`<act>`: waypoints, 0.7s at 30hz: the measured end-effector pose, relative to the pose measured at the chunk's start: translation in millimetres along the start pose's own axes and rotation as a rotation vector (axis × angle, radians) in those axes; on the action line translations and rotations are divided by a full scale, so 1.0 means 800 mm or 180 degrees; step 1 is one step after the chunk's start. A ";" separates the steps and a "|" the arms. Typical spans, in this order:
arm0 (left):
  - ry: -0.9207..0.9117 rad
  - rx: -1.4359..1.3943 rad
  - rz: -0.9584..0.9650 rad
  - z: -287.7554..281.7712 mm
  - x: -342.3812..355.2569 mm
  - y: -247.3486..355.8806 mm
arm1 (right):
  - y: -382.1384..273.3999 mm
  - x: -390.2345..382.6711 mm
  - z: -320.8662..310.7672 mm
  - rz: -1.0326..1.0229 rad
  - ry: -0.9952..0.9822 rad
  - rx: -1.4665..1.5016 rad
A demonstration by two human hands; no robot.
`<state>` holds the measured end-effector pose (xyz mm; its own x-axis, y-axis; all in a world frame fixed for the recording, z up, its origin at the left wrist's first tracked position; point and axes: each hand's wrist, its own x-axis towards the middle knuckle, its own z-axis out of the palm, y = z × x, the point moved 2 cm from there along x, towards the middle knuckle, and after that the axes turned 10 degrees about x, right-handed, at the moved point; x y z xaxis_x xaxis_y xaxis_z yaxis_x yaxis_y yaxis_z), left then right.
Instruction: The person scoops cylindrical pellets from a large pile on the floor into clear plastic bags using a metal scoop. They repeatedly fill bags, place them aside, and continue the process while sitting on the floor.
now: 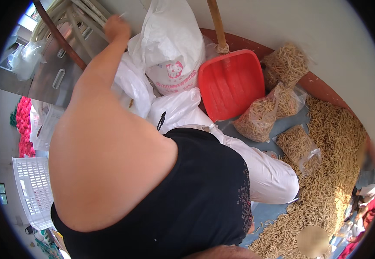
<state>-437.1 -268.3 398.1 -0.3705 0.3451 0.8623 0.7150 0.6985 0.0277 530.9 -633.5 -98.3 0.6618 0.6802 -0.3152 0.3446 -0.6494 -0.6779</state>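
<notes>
The left hand [116, 28] is stretched far up to the pale rack [81, 17] — fingers curled, a thin white stick [121, 15] seemingly pinched. The right hand is not seen.

My left arm was bare to the shoulder, no sleeve. I wore a black sleeveless top [204, 194] with small dotted trim down its side, and white trousers [265, 172] below.

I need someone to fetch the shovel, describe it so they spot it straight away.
Look at the curved wall. The shovel leans there, right of the big white sack, left of clear bags of tan pellets. It is the only red thing, with a wooden handle.
</notes>
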 end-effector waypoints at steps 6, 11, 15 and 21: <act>-0.2450 0.1273 -0.0282 0.036 -0.088 -0.170 | -0.128 -0.059 0.017 -0.0137 -0.0182 -0.0673; -0.2834 0.1368 0.0485 0.077 -0.052 -0.158 | -0.156 -0.033 0.035 0.0082 -0.0031 -0.0418; -0.2975 0.1534 0.0978 0.129 -0.070 -0.127 | -0.164 -0.033 0.003 0.0120 0.0354 -0.0225; -0.2986 0.1907 0.1600 0.138 0.009 -0.060 | -0.144 -0.070 0.037 0.0424 0.0031 -0.0332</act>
<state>-539.8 -230.3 347.2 -0.5927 0.8054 0.0036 0.6073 0.4498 -0.6548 434.4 -586.5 -22.6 0.7124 0.5829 -0.3908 0.3204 -0.7656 -0.5578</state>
